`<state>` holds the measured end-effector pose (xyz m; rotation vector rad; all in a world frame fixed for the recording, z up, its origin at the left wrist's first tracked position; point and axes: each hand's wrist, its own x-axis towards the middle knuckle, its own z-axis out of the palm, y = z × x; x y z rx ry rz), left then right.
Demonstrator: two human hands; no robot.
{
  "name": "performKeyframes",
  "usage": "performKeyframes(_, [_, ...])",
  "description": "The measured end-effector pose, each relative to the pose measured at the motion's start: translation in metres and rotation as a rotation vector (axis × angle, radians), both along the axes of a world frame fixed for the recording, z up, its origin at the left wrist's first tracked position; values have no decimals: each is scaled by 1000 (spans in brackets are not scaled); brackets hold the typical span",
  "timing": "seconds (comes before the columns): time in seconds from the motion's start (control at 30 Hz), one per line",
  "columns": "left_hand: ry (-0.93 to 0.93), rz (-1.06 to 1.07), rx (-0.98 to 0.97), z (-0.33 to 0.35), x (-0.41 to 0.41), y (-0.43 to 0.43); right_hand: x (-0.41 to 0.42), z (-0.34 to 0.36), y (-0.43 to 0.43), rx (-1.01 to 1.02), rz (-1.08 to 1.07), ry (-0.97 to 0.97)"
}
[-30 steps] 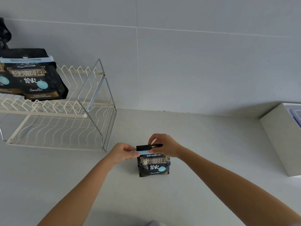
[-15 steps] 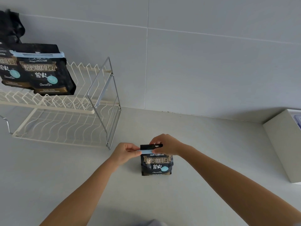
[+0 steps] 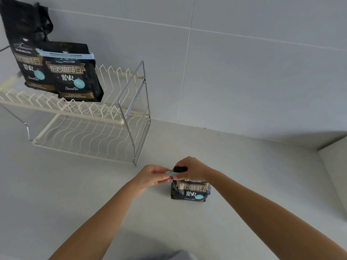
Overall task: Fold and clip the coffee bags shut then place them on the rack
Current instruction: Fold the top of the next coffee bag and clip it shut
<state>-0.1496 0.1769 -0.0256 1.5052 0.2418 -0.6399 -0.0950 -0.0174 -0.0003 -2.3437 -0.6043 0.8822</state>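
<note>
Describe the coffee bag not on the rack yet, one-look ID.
From the white wire rack on the pale counter, look right and nearer, where the left hand and right hand meet. The small black coffee bag under them stands on the counter itself, a light blue clip at its top; the other two bags sit on the rack's upper tier.

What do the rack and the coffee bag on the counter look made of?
Rack: thin bent wire, cream coated and matte, with a bare shiny metal end frame. Coffee bag: flexible film, probably plastic or foil laminate, matte black with gold print.
</note>
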Motion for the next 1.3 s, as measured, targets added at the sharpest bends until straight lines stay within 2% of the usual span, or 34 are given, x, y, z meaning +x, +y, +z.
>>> performKeyframes(0.13, [0, 69, 89, 0, 0, -1, 1, -2, 1, -33, -15, -27])
performKeyframes(0.53, [-190, -3, 332, 14, 2, -11, 2, 2, 9, -111, -20, -114])
performKeyframes(0.73, [-266, 232, 416, 11, -6, -26, 2, 5, 9, -109, -75, -151])
performKeyframes(0.87, [-284, 286, 448, 12, -8, -31, 0, 5, 10, -121, -83, -178])
performKeyframes(1.17, [-273, 198, 417, 16, -6, -25, -4, 6, 9, -137, -105, -210])
performKeyframes(1.3, [-354, 186, 524, 15, -7, -28, -5, 2, 10, -153, -134, -224])
